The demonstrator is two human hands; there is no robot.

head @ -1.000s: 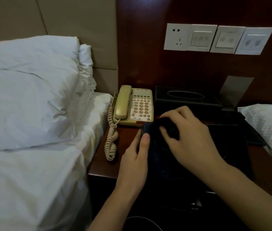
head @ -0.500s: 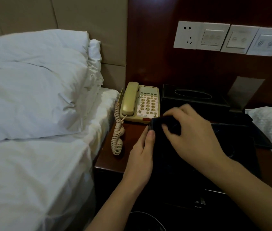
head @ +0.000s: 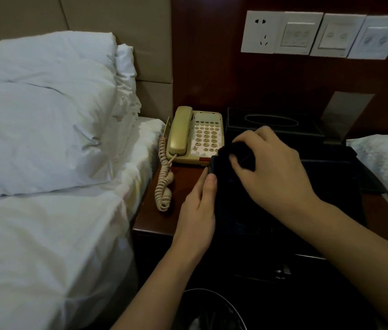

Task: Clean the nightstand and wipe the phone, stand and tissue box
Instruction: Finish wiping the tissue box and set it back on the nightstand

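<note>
While my left hand [head: 200,208] grips the left edge of the dark stand [head: 283,210], thumb on its corner, my right hand [head: 271,167] pinches a bunched dark cloth [head: 238,151] against the stand's top left corner. Stand sits mid-nightstand [head: 178,184], touching the beige phone [head: 195,135], black tissue box [head: 274,125] just behind. Judging by this: stand wipe in progress; can't tell whether phone, tissue box or nightstand surface are done.
</note>
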